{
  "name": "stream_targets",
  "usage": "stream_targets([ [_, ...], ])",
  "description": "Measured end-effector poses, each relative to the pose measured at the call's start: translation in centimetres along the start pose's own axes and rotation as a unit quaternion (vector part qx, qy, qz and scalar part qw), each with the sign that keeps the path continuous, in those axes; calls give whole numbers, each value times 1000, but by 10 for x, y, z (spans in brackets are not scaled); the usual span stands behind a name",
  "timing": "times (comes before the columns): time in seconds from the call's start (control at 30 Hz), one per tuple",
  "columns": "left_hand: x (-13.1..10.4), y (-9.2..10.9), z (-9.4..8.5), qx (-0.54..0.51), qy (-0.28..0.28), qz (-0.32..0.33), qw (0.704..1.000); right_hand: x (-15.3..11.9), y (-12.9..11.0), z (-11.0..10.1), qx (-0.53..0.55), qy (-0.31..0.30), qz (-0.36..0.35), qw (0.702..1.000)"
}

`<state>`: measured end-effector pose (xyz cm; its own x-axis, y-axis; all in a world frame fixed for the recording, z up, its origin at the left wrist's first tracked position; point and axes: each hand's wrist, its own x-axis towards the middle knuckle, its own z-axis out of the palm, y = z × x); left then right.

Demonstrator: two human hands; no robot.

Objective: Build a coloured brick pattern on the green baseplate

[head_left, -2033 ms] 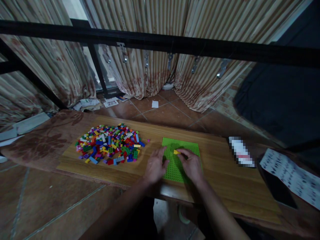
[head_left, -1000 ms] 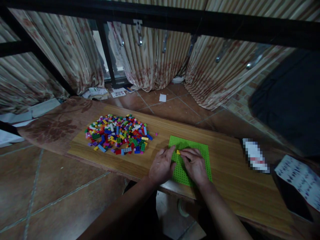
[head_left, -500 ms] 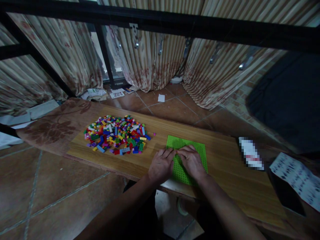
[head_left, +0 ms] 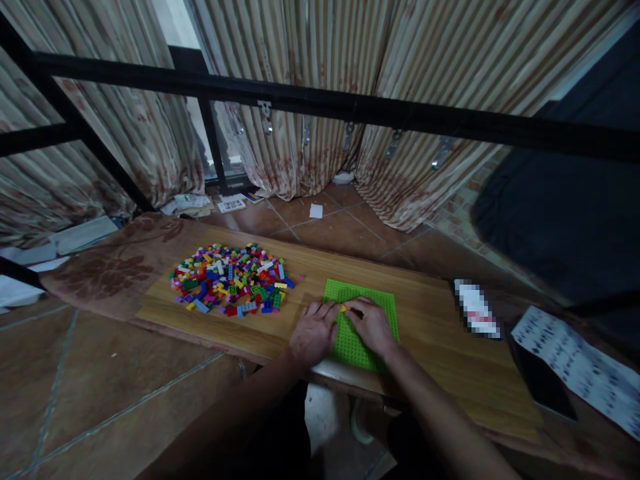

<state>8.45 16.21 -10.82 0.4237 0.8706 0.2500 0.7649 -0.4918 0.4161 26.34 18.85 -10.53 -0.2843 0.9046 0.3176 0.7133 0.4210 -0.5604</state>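
Note:
A bright green studded baseplate (head_left: 357, 347) lies on the wooden board in front of me. At its upper left part is a small yellow toy brick (head_left: 344, 308), between the fingertips of both hands. My right hand (head_left: 371, 325) is over the plate, with thumb and index finger closed on this brick. My left hand (head_left: 314, 331) rests along the plate's left edge, fingers extended and slightly apart, their tips close to the brick. The left thumb is hidden. A large heap of mixed toy bricks (head_left: 233, 280) lies to the left of the plate.
A lone pink brick (head_left: 301, 277) sits between heap and plate. On the right of the wooden board (head_left: 425, 333) are a pixelated item (head_left: 476, 310), a dark flat device (head_left: 547, 383) and a printed sheet (head_left: 575, 363). A black metal bar (head_left: 320, 100) crosses before the curtains.
The camera view has tilted up and shifted slightly right. The yellow brick shows more plainly between the fingertips, with the right fingers a little farther from the left ones. The heap looks unchanged.

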Motion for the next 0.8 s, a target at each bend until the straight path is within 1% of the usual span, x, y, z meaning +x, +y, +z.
stream_targets([
  [0.17, -1, 0, -3, -18, -3, 1, 1000, -6, 1, 3, 39, 17, 41, 998],
  [0.4, -1, 1, -5, -25, -7, -30, 999, -2, -1, 9, 24, 21, 12, 999],
  [0.63, 0, -1, -3, -44, -4, -30, 999, 0, 11, 4, 59, 81, 46, 994],
  [0.8, 0, -2, -3, -65, -9, -34, 997, 6, 10, 6, 54, 49, 40, 997],
])
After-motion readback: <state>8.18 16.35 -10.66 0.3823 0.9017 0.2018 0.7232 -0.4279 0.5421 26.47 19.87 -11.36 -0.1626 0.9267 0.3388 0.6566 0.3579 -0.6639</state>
